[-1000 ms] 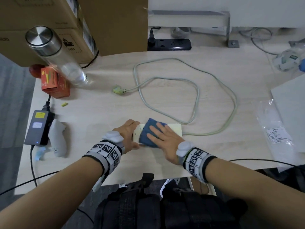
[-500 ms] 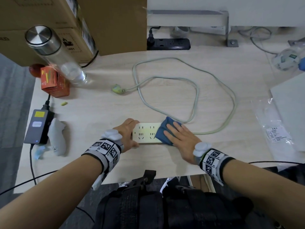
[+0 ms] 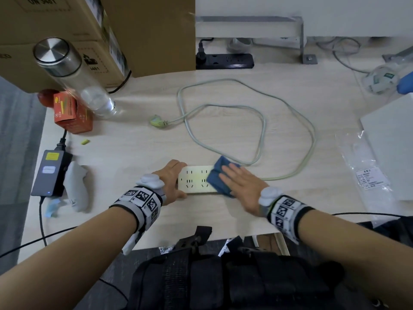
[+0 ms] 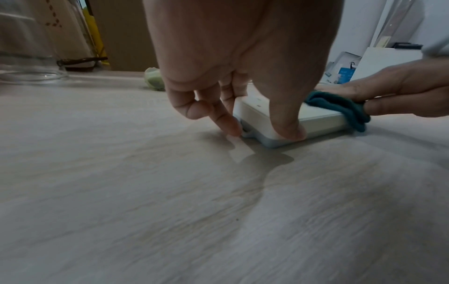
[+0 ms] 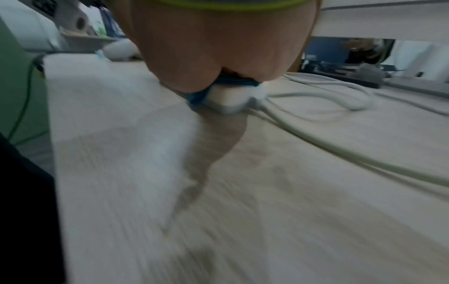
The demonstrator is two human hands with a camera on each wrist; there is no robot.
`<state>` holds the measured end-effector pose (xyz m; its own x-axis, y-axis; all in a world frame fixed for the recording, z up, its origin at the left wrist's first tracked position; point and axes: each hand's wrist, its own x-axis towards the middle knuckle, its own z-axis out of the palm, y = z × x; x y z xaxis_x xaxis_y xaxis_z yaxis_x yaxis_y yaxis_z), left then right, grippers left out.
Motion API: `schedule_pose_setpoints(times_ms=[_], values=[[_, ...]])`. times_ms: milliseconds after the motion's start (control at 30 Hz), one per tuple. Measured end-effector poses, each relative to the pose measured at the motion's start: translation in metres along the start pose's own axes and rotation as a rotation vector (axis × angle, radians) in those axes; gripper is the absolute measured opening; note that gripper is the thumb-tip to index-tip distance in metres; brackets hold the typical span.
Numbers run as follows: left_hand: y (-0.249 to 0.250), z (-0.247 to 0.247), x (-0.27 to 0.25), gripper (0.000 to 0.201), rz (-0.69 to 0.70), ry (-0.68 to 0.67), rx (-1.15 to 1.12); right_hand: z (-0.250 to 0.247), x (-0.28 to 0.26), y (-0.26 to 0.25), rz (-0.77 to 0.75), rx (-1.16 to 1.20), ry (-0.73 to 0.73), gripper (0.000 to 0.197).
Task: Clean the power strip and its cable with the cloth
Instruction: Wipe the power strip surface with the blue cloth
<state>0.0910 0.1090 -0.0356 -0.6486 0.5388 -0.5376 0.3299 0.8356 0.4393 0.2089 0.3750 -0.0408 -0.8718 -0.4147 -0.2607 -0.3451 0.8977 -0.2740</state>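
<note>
Near the front edge of the desk (image 3: pixel 223 104) lay the power strip (image 3: pixel 194 180), flat, sockets up. The left hand (image 3: pixel 171 182) clamped its left end; the left-wrist view showed the thumb on the near side face and the fingers (image 4: pixel 228 123) curled down over the end. The right hand (image 3: pixel 241 186) lay flat, fingers straight, pressing the cloth (image 3: pixel 218 179) onto the strip's right end, with some cloth draped over the near edge.

A second before, the cloth had covered the middle of the strip; half a second before, it had slid right, baring the left sockets. At this moment it sat about where it had half a second earlier, at the end where the cable (image 3: pixel 288 121) leaves, perhaps slightly back toward the left. The left hand had not moved. Blur in the right-wrist view suggested the hand was in motion.

My reading: the top face was being wiped in strokes along its length, and one pass had just reached the cable end. The strip's sides probably remained to be done. The cable, looping loosely over the desk behind to its plug (image 3: pixel 157 121), looked untouched, so the task was in its early part. From the right end the cloth was well placed to run straight onto the cable.
</note>
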Motion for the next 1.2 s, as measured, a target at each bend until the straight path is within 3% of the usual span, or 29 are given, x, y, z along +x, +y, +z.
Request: schedule_pose_setpoints(times_ms=[100,233,433,500,700,900,1033,1200], values=[[0.000,-0.002,-0.001,0.076,0.006,-0.003,-0.002,0.002,-0.011,0.013,-0.014,-0.029,0.044,0.073],[0.001,-0.003,0.000,0.076,-0.001,-0.005,0.021,0.016,0.012,-0.016,-0.071,0.031,0.115,0.084],[0.007,-0.004,0.006,0.069,-0.023,-0.057,0.012,0.011,0.071,-0.073,-0.135,0.088,0.076,0.069],[0.005,-0.003,0.004,0.071,-0.012,-0.052,0.006,0.007,0.062,-0.063,-0.115,0.063,0.019,0.068],[-0.002,0.000,-0.002,0.081,-0.008,0.015,0.046,-0.008,-0.005,0.017,-0.082,-0.069,0.056,0.075],[0.006,-0.010,-0.002,0.077,-0.032,-0.018,0.067,0.014,0.033,-0.027,-0.108,-0.038,0.093,0.079],[0.010,-0.010,-0.002,0.071,-0.024,-0.050,0.085,0.021,0.067,-0.071,-0.159,0.022,0.126,0.057],[0.006,-0.008,-0.004,0.073,-0.018,-0.008,0.084,0.017,0.025,-0.023,-0.136,-0.063,0.172,0.062]])
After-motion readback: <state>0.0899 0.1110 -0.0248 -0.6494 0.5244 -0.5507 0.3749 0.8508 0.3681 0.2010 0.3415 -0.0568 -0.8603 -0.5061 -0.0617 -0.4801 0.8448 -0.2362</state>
